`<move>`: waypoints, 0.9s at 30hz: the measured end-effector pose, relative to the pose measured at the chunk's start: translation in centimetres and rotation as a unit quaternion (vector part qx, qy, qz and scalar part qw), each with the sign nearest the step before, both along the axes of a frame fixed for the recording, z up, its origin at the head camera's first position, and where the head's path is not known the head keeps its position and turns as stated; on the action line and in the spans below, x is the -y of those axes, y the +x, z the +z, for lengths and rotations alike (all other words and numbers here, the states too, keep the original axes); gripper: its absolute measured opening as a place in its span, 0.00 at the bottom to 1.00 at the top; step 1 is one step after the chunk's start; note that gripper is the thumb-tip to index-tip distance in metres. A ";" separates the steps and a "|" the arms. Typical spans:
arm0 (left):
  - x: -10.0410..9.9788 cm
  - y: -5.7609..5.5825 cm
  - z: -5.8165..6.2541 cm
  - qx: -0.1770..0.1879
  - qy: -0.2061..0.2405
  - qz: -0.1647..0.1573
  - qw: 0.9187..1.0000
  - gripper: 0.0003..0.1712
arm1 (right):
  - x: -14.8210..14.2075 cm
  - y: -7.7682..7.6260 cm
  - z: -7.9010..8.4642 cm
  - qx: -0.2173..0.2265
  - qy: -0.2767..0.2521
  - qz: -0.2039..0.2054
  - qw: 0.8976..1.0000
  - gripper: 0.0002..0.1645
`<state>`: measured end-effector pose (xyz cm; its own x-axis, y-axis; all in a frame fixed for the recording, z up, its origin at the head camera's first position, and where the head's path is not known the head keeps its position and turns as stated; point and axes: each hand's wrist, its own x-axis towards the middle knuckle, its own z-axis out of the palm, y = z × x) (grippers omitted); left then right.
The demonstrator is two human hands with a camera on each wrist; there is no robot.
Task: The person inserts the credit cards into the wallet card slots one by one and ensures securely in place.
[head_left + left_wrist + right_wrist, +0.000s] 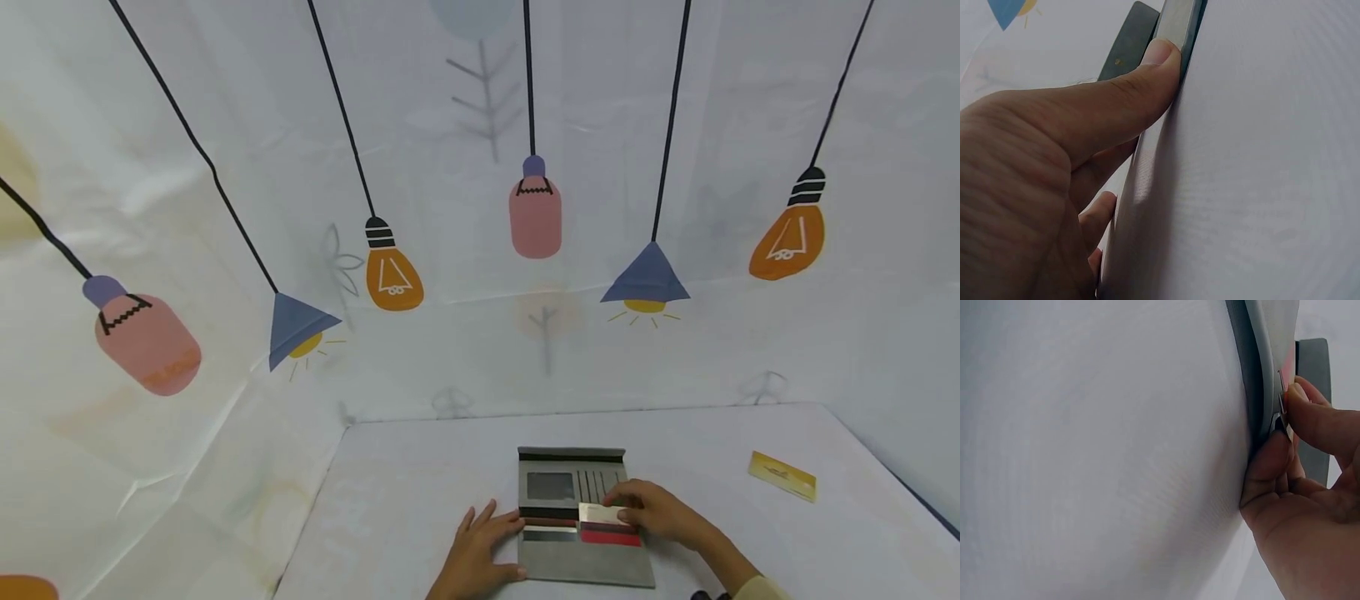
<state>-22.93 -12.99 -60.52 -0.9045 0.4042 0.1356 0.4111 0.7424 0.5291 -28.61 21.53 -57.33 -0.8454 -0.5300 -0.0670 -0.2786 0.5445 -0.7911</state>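
Observation:
A grey wallet (585, 570) lies unfolded on the white table, with a clear window and card slots inside. My left hand (480, 552) rests at its left edge, fingers spread; in the left wrist view the thumb (1163, 55) presses on the wallet's edge. My right hand (666, 512) pinches a pale gold card (595, 512) at the right-hand slots. Just below that card, a red card (611, 538) shows in a slot. From the right wrist view, thumb and fingers close on the card's edge beside the wallet (1272, 331).
A yellow-gold card (782, 477) lies on the table (420, 467), right of the wallet. Behind the table hangs a white sheet (465, 350) printed with lamps and bulbs. A small dark object (701, 595) shows at the bottom edge near the right sleeve (761, 588).

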 end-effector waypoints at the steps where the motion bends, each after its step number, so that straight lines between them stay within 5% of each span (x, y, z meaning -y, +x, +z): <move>1: 0.0 0.0 0.0 0.001 -0.001 0.001 1.000 0.37 | 0.1 0.0 0.0 0.000 0.001 -0.001 1.000 0.10; 27: 0.0 0.0 0.1 0.005 0.001 0.003 1.000 0.37 | 0.6 0.4 0.4 0.035 -0.018 0.010 0.999 0.09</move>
